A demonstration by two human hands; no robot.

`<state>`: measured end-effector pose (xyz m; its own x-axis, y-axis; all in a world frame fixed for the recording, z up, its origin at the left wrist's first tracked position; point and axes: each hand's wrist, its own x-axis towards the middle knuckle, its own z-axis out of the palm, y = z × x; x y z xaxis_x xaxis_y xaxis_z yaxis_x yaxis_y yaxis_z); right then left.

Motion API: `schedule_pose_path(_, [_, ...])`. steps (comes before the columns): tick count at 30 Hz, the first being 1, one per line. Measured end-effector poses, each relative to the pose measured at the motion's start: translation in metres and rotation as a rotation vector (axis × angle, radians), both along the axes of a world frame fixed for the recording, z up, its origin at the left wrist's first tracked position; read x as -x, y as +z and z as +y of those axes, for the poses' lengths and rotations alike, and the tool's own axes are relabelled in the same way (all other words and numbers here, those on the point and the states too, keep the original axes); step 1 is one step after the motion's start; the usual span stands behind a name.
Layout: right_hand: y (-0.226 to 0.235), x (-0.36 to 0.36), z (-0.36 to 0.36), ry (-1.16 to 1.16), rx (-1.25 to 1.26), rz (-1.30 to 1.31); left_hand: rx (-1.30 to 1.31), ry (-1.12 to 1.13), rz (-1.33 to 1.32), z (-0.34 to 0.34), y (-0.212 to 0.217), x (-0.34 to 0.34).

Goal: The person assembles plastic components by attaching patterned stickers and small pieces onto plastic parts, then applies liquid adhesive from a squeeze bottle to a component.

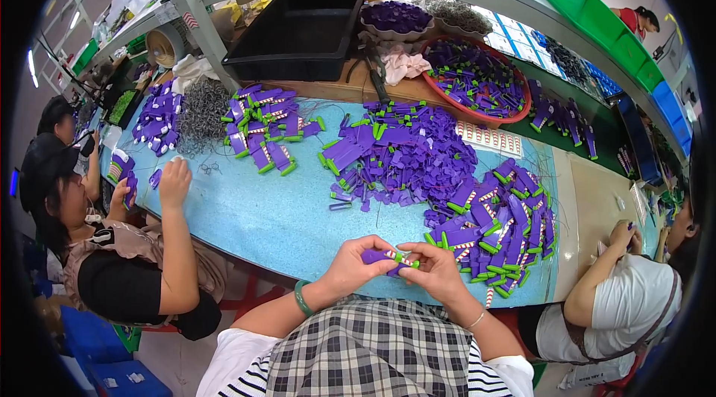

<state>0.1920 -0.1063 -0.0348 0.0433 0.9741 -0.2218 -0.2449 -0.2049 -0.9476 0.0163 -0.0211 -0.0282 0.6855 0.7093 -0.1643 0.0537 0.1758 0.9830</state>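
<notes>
Even, bright overhead lighting; a tube lamp (pixel 32 67) glows at far left. Shadows soft. Mild glare on the blue table (pixel 246 210) (lower right especially). Strong fisheye bending and black vignette at all corners.

Checked apron, striped white sleeves, green bangle (pixel 301 298), thin bracelet (pixel 477 319)
</notes>
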Motion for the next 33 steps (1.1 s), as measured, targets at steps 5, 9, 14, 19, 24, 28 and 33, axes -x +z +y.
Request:
schedule_pose_path(5, [-0.008,0.014,-0.003,0.012,-0.339,-0.252,0.246,-0.045,-0.185,-0.001,-0.004,-0.004])
schedule_pose_path(9, [-0.006,-0.009,0.001,0.103,-0.423,-0.383,-0.256,-0.216,-0.075,0.008,0.013,0.009])
schedule_pose_path(14, [0.018,0.000,0.009,0.179,-0.582,-0.738,-0.685,-0.243,0.091,0.010,0.026,0.010])
schedule_pose_path(19, [0.019,-0.037,0.034,0.044,-0.558,-1.417,-0.645,-0.206,0.261,0.027,0.041,0.034])
schedule_pose_path(24, [0.000,-0.056,0.064,-0.001,-0.438,-1.779,-0.203,0.281,-0.155,0.033,0.040,0.036])
schedule_pose_path(28, [-0.001,-0.048,0.073,0.123,-0.342,-1.877,-0.143,0.371,-0.375,0.037,0.031,0.038])
schedule_pose_path(33, [-0.004,-0.045,0.074,0.128,-0.295,-1.839,-0.115,0.409,-0.431,0.036,0.019,0.037])
